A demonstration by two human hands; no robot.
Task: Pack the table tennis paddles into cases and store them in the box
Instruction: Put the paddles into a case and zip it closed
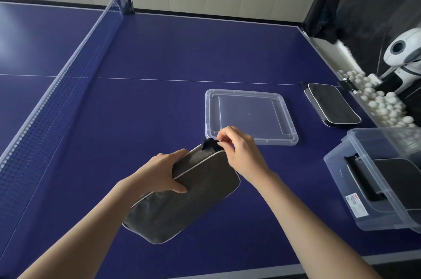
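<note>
A grey paddle case (182, 201) with white piping is held tilted just above the blue table. My left hand (164, 174) grips its upper left edge, thumb on the top face. My right hand (237, 148) pinches the small zipper pull beside the black tab at the case's far corner. A second grey case (332, 105) lies flat near the table's right edge. The clear plastic box (355, 189) stands at the right, with another dark case (396, 178) inside it. No bare paddle is visible.
The box's clear lid (250, 117) lies flat on the table beyond my hands. The net (68, 78) runs along the left. Off the right edge sit a tray of several white balls (378, 101) and a white ball machine (405, 53).
</note>
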